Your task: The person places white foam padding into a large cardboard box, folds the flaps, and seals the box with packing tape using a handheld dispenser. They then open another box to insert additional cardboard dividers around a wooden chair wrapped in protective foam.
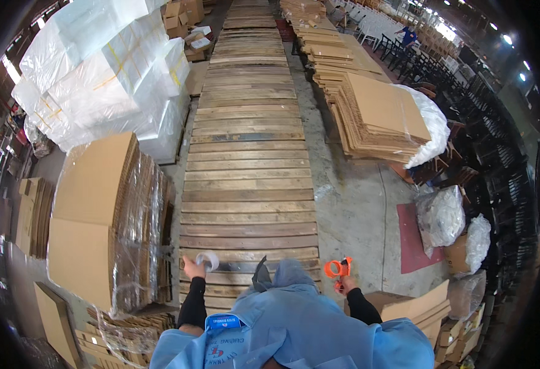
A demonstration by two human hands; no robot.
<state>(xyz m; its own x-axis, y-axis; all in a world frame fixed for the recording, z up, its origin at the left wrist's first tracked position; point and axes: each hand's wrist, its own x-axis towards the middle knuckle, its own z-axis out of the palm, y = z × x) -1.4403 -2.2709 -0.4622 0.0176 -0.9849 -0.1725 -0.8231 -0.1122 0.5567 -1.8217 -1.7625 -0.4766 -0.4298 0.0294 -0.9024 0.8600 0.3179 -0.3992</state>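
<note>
My left hand [192,268] is closed on a roll of clear tape [213,259], held over the left side of the slatted wooden platform [248,184]. Over on the right, beyond the platform's edge, my right hand [347,285] grips an orange tape dispenser [333,269] above the concrete floor. Both arms hang apart at my sides in black sleeves, with my blue shirt between them. Nearest to my left hand is a stack of flattened cardboard boxes [85,215], partly wrapped in clear film.
Large white plastic-wrapped blocks [104,67] tower at the far left. Stacked cardboard sheets [386,111] line the right side of the platform. Plastic-wrapped bundles [440,215] stand by a red mat [409,249]. Another person [409,37] is far back on the right.
</note>
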